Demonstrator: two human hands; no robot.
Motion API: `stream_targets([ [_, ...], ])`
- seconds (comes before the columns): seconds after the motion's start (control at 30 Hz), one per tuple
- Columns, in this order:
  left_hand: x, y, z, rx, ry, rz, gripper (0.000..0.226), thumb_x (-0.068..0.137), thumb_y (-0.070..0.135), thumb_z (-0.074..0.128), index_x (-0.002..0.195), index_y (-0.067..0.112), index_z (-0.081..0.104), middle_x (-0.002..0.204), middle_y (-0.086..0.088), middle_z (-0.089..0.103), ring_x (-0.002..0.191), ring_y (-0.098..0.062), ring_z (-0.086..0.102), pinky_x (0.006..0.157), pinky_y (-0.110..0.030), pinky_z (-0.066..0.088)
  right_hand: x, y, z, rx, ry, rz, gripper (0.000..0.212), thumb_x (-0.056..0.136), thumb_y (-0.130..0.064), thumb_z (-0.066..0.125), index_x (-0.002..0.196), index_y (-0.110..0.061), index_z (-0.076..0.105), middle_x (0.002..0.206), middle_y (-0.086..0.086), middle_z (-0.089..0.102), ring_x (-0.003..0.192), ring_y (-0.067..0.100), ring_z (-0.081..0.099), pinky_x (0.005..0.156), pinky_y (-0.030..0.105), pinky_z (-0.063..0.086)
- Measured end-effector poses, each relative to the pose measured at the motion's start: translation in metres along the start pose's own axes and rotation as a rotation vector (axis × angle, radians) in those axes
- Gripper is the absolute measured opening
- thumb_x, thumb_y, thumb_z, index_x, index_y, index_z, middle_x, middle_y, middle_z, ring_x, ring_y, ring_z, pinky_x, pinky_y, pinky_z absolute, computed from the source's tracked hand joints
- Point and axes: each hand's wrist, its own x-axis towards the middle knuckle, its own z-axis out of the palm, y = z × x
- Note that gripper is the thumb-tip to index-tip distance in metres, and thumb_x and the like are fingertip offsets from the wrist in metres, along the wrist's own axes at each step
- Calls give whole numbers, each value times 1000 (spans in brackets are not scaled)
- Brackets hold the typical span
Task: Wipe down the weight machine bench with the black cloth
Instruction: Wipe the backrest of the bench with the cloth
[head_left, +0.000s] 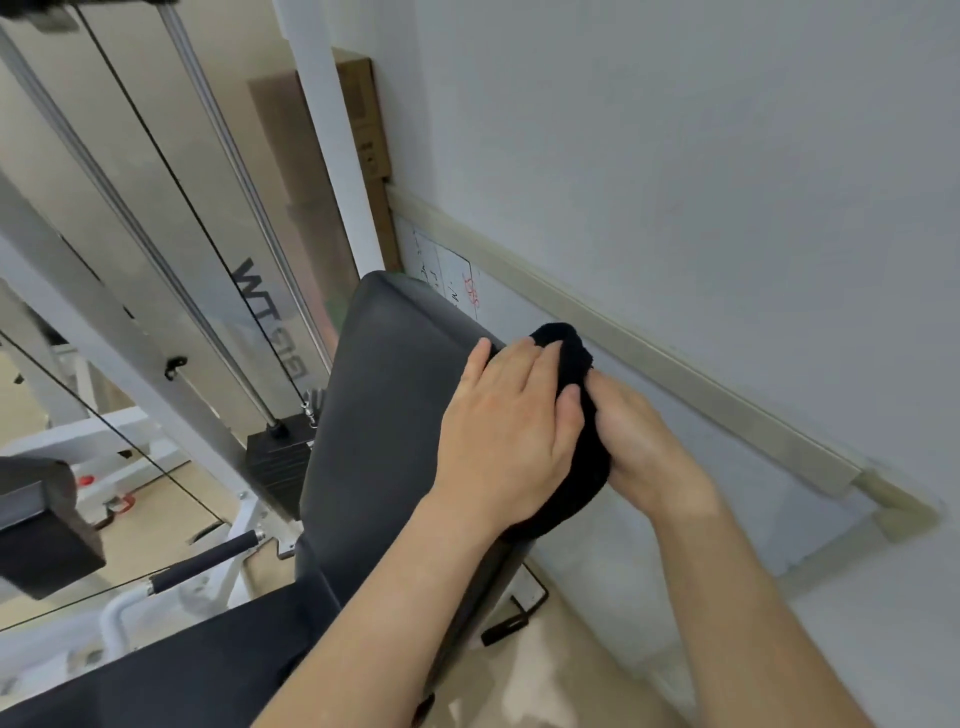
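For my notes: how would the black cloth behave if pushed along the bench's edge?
Probably floppy: the black cloth bunches and drapes over the edge of the bench backrest, between the left hand and right hand. Given its folds, it would likely crumple rather than slide flat when pushed.

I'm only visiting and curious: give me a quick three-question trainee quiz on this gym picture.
1. True or false: the left hand and the right hand both touch the black cloth.
2. The cloth lies at the back pad's: A) left edge, B) right edge, C) middle.
3. Fill in: seen from the camera, the weight stack sits on the pad's ____ side.
Key: 1 true; 2 B; 3 left.
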Motion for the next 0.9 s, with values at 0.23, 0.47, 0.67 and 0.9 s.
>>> stream_targets([
  [0.23,62,-35,-23,129,-187,-144,29,93,28,39,109,28,63,96,7,69,96,-17,63,119,-45,6,70,-35,0,-462,-201,150,34,98,-28,38,94,-6,64,91,14,65,83,23,60,74,38,48],
  [0.47,120,-99,-26,11,-127,-308,35,87,23,59,121,29,62,108,2,73,103,-25,65,94,-36,47,164,-42,29,-503,-376,102,31,97,-33,39,91,-13,62,95,12,66,87,24,60,76,35,42],
  [0.67,159,-153,-16,-22,-162,-555,33,88,18,55,118,27,67,110,1,72,102,-21,64,87,-35,52,234,-23,66,-92,-562,242,40,94,-54,46,109,-23,67,111,0,73,108,18,66,102,39,47],
  [0.9,165,-172,-11,-180,-292,-667,41,86,9,45,105,38,67,103,12,66,100,-13,59,91,-32,49,247,-12,80,48,-706,272,28,97,-44,47,95,-23,66,81,-7,75,77,8,70,65,22,53],
])
